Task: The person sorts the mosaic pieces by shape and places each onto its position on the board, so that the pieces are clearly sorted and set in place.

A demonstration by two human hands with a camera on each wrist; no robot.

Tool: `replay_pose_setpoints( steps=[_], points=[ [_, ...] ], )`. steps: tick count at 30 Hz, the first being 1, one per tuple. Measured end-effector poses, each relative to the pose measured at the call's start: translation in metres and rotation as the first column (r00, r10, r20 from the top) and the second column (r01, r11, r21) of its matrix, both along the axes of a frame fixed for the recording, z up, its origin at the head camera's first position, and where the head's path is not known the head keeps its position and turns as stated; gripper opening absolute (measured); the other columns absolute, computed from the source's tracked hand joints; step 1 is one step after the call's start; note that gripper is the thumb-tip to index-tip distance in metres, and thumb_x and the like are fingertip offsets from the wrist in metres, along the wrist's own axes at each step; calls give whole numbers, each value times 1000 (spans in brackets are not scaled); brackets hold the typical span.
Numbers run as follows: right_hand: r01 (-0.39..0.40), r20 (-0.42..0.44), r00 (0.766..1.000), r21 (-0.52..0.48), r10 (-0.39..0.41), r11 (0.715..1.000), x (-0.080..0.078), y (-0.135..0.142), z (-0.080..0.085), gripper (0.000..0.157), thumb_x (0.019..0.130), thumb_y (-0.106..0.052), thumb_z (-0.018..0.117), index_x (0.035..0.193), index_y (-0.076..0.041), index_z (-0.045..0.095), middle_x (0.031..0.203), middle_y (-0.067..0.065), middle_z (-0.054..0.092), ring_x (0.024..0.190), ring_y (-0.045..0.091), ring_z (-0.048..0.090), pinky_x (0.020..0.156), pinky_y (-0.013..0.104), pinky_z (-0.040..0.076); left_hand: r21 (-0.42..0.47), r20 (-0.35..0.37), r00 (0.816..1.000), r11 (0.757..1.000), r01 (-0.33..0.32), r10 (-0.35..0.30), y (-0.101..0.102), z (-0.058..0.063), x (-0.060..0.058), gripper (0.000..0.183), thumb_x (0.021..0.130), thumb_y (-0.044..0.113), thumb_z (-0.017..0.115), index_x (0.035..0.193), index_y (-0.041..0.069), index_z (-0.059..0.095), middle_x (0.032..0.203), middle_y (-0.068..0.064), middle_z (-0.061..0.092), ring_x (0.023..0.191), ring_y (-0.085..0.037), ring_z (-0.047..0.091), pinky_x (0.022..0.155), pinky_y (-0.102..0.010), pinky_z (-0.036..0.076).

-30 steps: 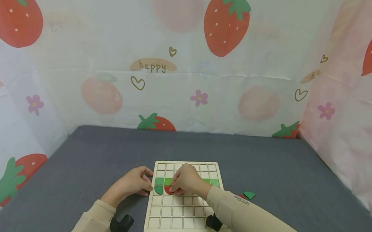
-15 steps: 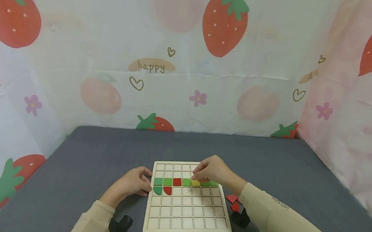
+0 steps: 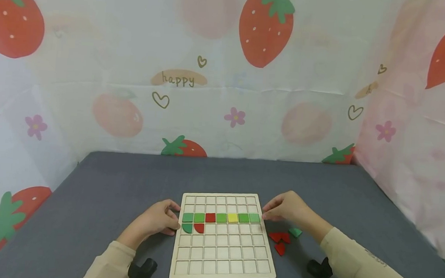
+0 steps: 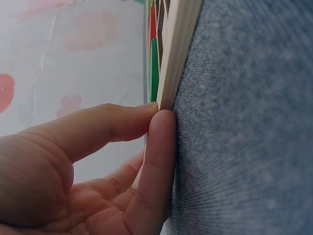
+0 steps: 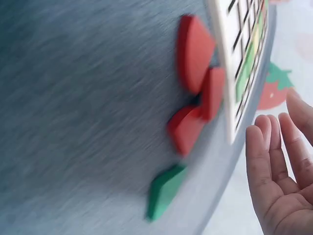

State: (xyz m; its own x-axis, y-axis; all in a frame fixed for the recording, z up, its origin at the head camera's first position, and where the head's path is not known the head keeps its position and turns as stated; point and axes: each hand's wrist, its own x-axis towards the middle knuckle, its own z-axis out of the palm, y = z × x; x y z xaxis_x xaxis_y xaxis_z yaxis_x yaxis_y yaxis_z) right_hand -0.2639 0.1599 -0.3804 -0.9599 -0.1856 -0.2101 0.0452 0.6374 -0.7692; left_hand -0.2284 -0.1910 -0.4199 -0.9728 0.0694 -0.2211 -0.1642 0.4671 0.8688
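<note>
A pale wooden grid board point(image 3: 217, 254) lies on the dark cloth. One row holds several coloured squares, including a red square point(image 3: 210, 218) and a yellow square point(image 3: 233, 218). Below their left end sit a green rounded piece point(image 3: 187, 228) and a red rounded piece point(image 3: 199, 227). My left hand point(image 3: 158, 218) holds the board's left edge; thumb and finger meet at its rim in the left wrist view. Just off the board's right edge is my right hand point(image 3: 292, 209), fingers relaxed and apart, with nothing between them in the right wrist view point(image 5: 283, 176).
Three loose red pieces point(image 5: 195, 54) lie close together on the cloth point(image 3: 128, 171) right of the board. A loose green piece point(image 5: 166, 191) is beside them, beneath my right hand in the head view. A strawberry-print curtain point(image 3: 226, 71) stands behind the table.
My right hand has drawn back from the red rounded piece, leaving it in its cell, and moved right past the board's edge. My left hand stays at the left edge.
</note>
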Motion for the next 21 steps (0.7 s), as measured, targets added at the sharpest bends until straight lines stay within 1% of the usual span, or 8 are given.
replay_pose_setpoints(
  steps=[5, 11, 15, 21],
  points=[
    [-4, 9, 1000, -4, 4, 1000, 3, 22, -5, 25, 77, -14, 85, 97, -2, 77, 103, 9, 74, 80, 16, 69, 77, 35, 60, 8, 2, 1000, 1000, 5, -5, -1, -1, 0, 47, 81, -5, 71, 124, -5, 53, 88, -13, 57, 72, -22, 62, 65, -35, 60],
    [-3, 6, 1000, 55, 2, 998, 6, 44, -10, 26, 76, -16, 86, 98, -4, 78, 98, 7, 76, 80, 12, 68, 75, 34, 59, 7, 0, 1000, 1000, 13, -13, -1, 0, 0, 47, 82, -5, 71, 125, -6, 52, 89, -13, 57, 72, -21, 61, 66, -36, 60],
    [4, 7, 1000, 63, -4, 998, 9, 55, -12, 24, 77, -14, 85, 96, -2, 78, 91, 7, 77, 77, 13, 70, 73, 34, 60, 9, -2, 1000, 1000, 10, -10, 0, 1, 1, 47, 82, -5, 71, 125, -6, 52, 88, -13, 57, 72, -21, 61, 65, -36, 60],
    [-2, -15, 1000, 82, 3, 997, 11, 67, -14, 25, 76, -11, 85, 96, 1, 77, 92, 9, 77, 79, 16, 72, 74, 36, 61, 6, -3, 1000, 1000, 10, -10, 0, 1, 1, 46, 82, -5, 71, 124, -6, 52, 88, -13, 57, 72, -21, 61, 65, -35, 60]
  ],
)
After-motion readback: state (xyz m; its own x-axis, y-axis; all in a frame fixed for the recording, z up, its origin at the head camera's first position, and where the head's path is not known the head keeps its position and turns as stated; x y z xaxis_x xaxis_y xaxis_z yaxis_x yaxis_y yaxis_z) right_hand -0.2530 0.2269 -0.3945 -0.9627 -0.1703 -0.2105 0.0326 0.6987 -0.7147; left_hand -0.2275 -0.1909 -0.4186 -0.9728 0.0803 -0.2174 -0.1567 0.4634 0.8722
